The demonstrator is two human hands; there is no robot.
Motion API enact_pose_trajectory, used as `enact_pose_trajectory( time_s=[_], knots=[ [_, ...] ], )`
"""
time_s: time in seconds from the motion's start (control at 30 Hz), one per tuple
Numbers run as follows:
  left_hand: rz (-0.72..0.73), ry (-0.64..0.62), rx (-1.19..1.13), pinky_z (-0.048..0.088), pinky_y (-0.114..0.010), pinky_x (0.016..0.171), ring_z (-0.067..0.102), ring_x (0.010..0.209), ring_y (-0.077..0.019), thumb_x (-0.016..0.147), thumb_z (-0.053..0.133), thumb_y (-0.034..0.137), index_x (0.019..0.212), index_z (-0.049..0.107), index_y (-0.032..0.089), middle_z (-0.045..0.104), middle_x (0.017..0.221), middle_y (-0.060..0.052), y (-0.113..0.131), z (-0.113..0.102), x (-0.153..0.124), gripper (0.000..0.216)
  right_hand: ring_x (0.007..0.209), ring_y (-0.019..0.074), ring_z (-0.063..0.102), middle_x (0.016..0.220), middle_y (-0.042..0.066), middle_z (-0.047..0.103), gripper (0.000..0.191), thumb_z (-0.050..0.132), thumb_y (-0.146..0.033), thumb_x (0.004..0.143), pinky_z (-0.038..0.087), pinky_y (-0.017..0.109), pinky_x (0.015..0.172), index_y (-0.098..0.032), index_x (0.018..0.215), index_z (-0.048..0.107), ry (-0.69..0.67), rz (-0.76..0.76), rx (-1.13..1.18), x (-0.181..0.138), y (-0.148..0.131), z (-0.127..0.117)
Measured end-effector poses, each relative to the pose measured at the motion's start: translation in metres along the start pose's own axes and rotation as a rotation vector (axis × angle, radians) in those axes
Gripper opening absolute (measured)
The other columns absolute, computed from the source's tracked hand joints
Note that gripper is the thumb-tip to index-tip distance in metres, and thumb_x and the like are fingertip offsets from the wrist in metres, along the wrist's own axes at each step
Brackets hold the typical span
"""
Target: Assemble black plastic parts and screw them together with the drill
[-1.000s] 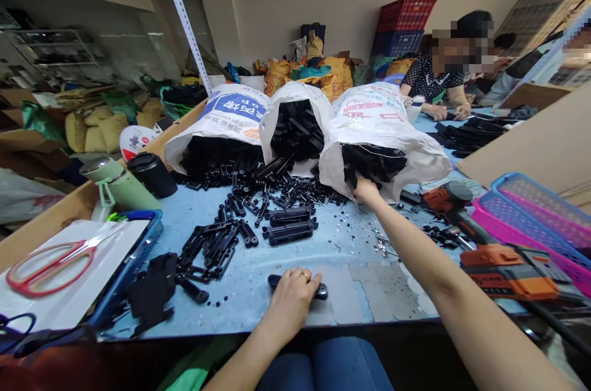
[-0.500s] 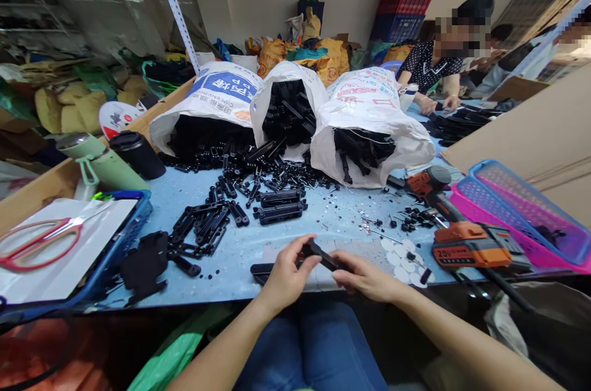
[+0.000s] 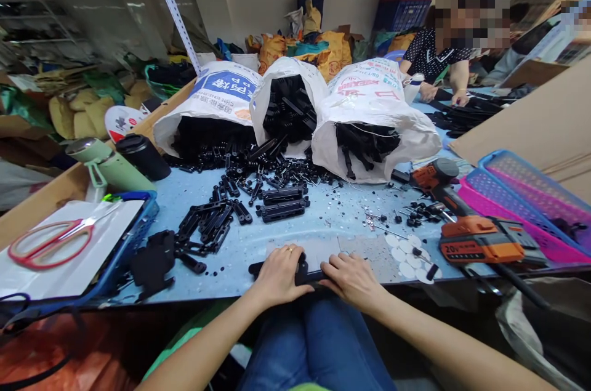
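At the table's front edge my left hand (image 3: 281, 275) and my right hand (image 3: 353, 280) close on a long black plastic bar (image 3: 315, 276), one at each end. It lies low, at the tabletop, and my fingers hide much of it. Another black part (image 3: 255, 270) sticks out to the left from under my left hand. Farther back lie two assembled black bars (image 3: 283, 209) side by side. A loose heap of black link pieces (image 3: 207, 221) is to their left, with a flat black plate (image 3: 153, 265) nearer me.
Three white sacks (image 3: 376, 98) spill black parts at the back. An orange cordless drill (image 3: 480, 242) lies right, by white discs (image 3: 406, 258) and pink and blue baskets (image 3: 521, 194). Red-handled scissors (image 3: 50, 246) and a green bottle (image 3: 115, 166) are left. A co-worker (image 3: 438, 55) sits back right.
Both hands have turned palm-down and lowered the black bar from a raised, tilted hold to the tabletop. The view has shifted slightly.
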State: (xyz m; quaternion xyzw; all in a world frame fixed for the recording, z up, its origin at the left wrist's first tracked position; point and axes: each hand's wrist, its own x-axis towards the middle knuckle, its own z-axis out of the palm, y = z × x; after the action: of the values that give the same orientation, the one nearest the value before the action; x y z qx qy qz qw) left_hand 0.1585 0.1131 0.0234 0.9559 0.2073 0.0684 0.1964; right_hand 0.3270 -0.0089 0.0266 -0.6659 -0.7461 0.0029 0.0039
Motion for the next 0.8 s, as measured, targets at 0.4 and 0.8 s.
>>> enact_pose_trajectory(
  time_s=[0.4,0.8],
  knots=[
    [0.002,0.041,-0.051,0.045,-0.033,0.073,0.056,0.086,-0.0227,0.072,0.063,0.049,0.100,0.049,0.019,0.059,0.091,-0.005,-0.006,0.007,-0.004,0.043,0.075,0.0179,0.048,0.082,0.004,0.056,0.026,0.040,-0.042,0.091,0.027,0.031,0.062,-0.020,0.090,0.053,0.081,-0.086,-0.026,0.013,0.014,-0.006],
    [-0.442,0.188,0.144,0.045,-0.039,0.083,0.051,0.104,-0.0262,0.086,0.048,0.017,0.107,0.055,0.008,0.055,0.110,-0.018,-0.102,-0.046,0.214,0.024,0.090,0.0204,0.051,0.101,0.007,0.058,0.034,0.040,-0.045,0.089,0.039,0.034,0.078,-0.022,0.110,0.055,0.021,0.050,0.242,-0.009,0.068,0.011]
  ],
)
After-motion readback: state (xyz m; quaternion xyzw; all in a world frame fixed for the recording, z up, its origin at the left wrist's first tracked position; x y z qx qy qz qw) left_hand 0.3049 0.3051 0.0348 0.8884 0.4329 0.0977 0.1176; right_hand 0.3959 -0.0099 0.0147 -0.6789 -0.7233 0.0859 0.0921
